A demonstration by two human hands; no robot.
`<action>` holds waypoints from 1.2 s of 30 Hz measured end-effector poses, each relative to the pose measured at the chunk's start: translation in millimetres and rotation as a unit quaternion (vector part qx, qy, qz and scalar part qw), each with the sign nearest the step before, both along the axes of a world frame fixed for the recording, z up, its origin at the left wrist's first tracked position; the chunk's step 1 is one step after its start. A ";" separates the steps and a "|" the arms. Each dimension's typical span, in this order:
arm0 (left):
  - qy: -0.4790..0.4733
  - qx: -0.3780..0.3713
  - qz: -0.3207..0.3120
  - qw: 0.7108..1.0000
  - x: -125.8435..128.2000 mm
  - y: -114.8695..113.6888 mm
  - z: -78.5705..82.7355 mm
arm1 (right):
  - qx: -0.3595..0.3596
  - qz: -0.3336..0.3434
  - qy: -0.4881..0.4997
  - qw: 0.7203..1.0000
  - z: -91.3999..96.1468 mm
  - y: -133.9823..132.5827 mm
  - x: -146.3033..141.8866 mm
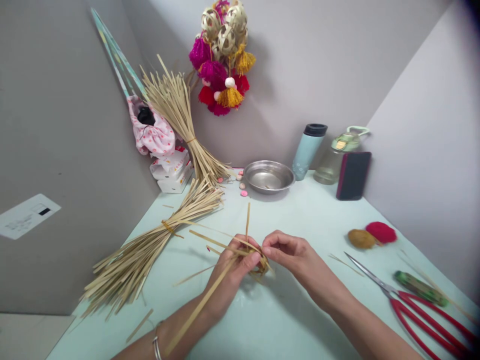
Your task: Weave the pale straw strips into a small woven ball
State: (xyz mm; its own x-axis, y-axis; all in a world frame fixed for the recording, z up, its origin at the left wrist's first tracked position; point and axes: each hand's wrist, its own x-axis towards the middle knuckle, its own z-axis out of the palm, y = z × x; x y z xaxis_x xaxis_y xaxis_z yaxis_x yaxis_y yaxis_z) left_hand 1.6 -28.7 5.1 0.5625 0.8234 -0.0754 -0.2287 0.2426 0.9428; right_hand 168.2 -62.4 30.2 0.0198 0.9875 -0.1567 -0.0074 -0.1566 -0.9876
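A small, partly woven ball of flat straw strips (261,267) is between my hands above the pale table. My left hand (237,262) is closed around its left side, the thumb pressed on the weave. Several loose strip ends stick out, one upright and one long one running down over my left forearm. At the upper right edge of the weave, my right hand (287,250) pinches a strip between thumb and fingertips. Part of the weave is hidden behind the fingers.
A tied straw bundle (150,250) lies left; another bundle (180,115) leans behind. A metal bowl (269,177), tumbler (309,150), bottle (332,160) and phone (353,176) stand at the back. Red-handled scissors (397,295), yarn balls (380,233) and a green bundle (420,288) lie right.
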 end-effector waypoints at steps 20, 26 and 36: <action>-0.029 -0.106 -0.005 0.994 2.1 0.3 -0.6 | 0.049 -0.107 -0.093 0.989 -1.8 1.6 8.4; -0.068 -0.098 0.008 0.993 -5.2 9.4 3.0 | 0.203 0.033 -0.199 0.958 -1.8 -7.8 -6.7; 0.067 0.065 -0.032 0.995 -20.5 33.4 -2.2 | 0.000 -0.055 0.084 0.995 -13.7 8.3 12.5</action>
State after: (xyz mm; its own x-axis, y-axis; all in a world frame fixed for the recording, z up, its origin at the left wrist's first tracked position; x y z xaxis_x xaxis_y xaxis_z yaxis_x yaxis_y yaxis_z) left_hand -18.9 4.7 2.9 0.6065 0.7936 -0.0493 -0.0866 0.1275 0.9880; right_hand 180.7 -54.2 16.4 0.1023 0.9808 -0.1660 -0.1888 -0.1447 -0.9713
